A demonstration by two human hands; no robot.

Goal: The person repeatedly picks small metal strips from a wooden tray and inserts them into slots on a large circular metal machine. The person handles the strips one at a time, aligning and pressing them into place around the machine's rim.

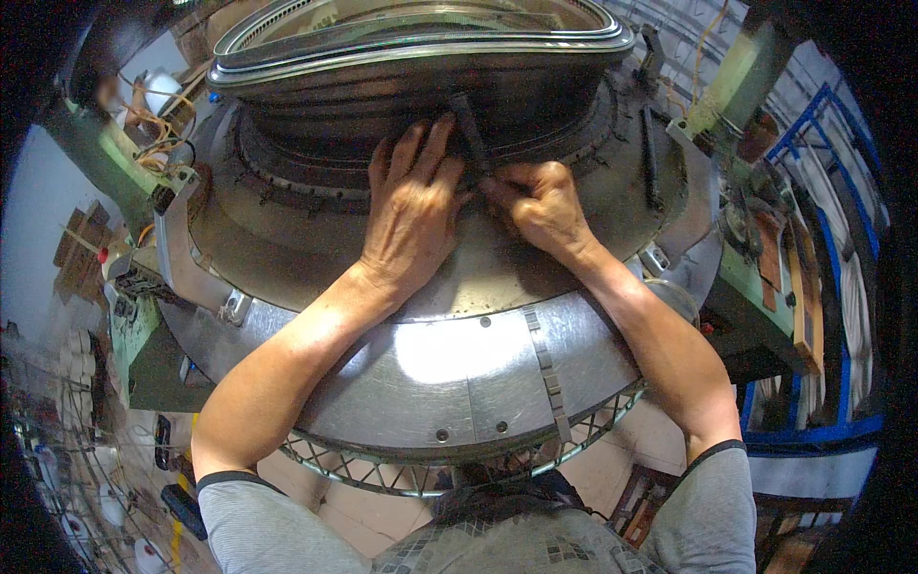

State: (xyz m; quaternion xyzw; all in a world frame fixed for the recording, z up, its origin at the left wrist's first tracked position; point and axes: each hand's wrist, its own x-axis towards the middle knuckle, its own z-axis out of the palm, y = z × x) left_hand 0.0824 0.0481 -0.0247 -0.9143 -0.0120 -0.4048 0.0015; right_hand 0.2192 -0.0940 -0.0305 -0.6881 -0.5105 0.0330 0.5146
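Note:
A large round metal machine, which looks like a circular knitting machine, fills the middle, with a dark cylinder (335,110) under a shiny upper ring (421,48). My right hand (547,206) is closed, its thumb and bent forefinger at the lower end of a dark flat strip (469,129). That strip leans up against the cylinder's front. My left hand (411,206) lies just left of it, back upward, fingers stretched toward the cylinder and its fingertips close to the strip. The left thumb's tip is partly hidden between the hands.
A segmented metal strip (547,373) lies across the shiny front plate (411,383). Another dark narrow bar (650,158) rests on the right of the machine. Green posts (751,81) flank it. Blue racks (846,287) stand right; cones of yarn (115,502) stand lower left.

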